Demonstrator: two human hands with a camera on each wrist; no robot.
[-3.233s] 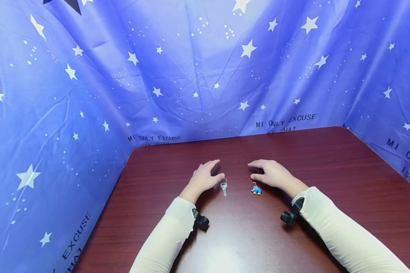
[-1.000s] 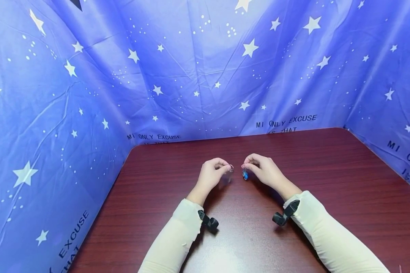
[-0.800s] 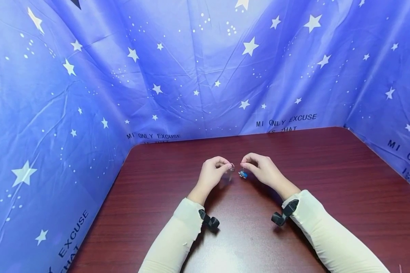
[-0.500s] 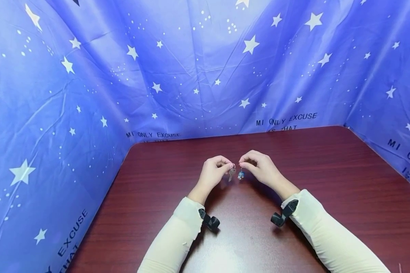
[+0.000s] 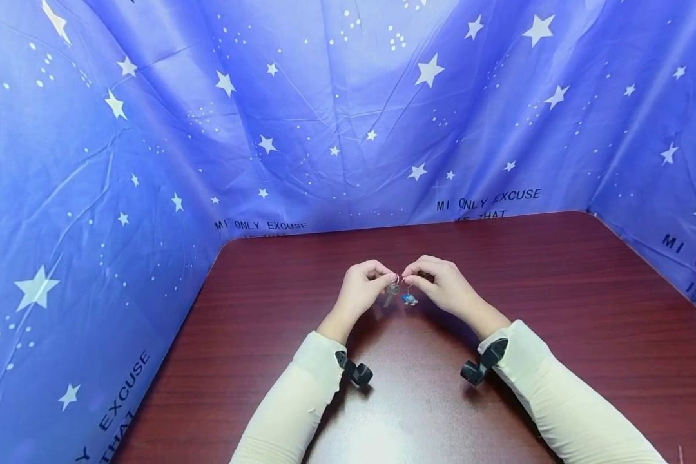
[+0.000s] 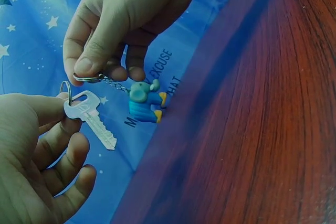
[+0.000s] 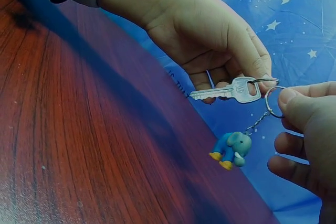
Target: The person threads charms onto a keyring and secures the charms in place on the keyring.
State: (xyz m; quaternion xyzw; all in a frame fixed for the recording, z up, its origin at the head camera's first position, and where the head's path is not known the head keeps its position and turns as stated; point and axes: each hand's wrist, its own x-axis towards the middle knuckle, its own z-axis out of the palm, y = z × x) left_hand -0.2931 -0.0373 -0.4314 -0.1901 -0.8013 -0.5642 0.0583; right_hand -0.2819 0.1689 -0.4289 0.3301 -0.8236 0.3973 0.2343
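Above the table, my left hand [image 5: 359,290] pinches a small metal ring [image 6: 65,91] between thumb and forefinger. A silver key [image 7: 239,91] hangs from that ring, tilted, with its teeth showing in both wrist views. My right hand [image 5: 446,287] pinches a larger split ring [image 7: 274,101]. From it, on a short chain [image 6: 113,82], dangles a blue elephant charm [image 7: 231,148] with yellow feet and a grey head. The two rings are close together between the fingertips; in the head view they are too small to tell whether they touch.
The dark red wooden table [image 5: 278,335] lies beneath both hands. A blue curtain [image 5: 301,116] with white stars and printed words surrounds it at the back and sides. Black camera mounts [image 5: 356,372] sit on both wrists.
Key and elephant keyring lay on the table beside relaxed hands at first; both are now lifted and pinched. Over the last second the hands have drawn closer together, bringing the rings nearly together.
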